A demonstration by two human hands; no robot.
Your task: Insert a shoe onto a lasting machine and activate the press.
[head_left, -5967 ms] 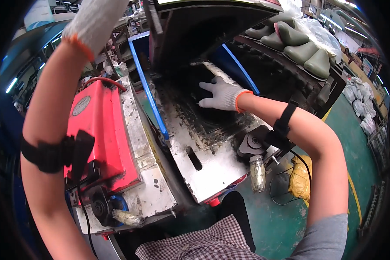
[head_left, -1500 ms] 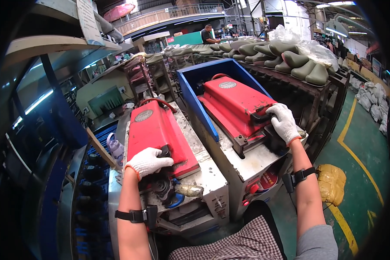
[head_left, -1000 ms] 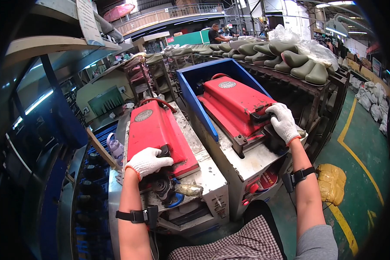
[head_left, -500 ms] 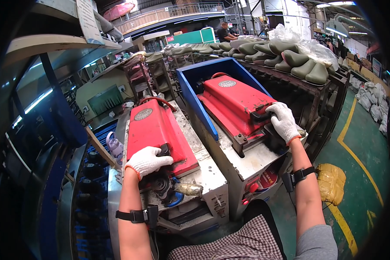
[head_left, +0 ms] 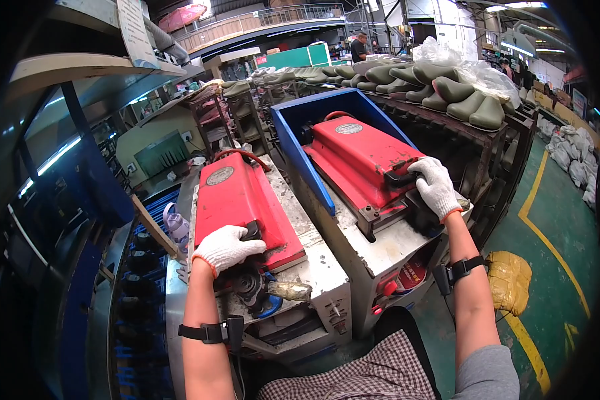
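Note:
Two red press lids lie closed on grey metal machine benches in front of me. My left hand (head_left: pixel 225 248), in a white glove, grips the black handle at the near end of the left red lid (head_left: pixel 237 203). My right hand (head_left: pixel 435 187), also gloved, is closed around the black handle (head_left: pixel 399 179) at the near corner of the right red lid (head_left: pixel 363 157). A blue frame (head_left: pixel 300 157) surrounds the right lid on its left and far sides.
Green shoe lasts (head_left: pixel 447 90) under clear plastic sit on a rack at the right. A yellow sack (head_left: pixel 510 280) lies on the green floor by a yellow line. Shelves and a dark blue rack (head_left: pixel 93 200) stand at the left. A person (head_left: pixel 360 47) stands far behind.
Six seconds ago the right lid was raised and my right hand lay flat on the plate inside. Both lids are now down, and my hands have stayed on the handles for the last second.

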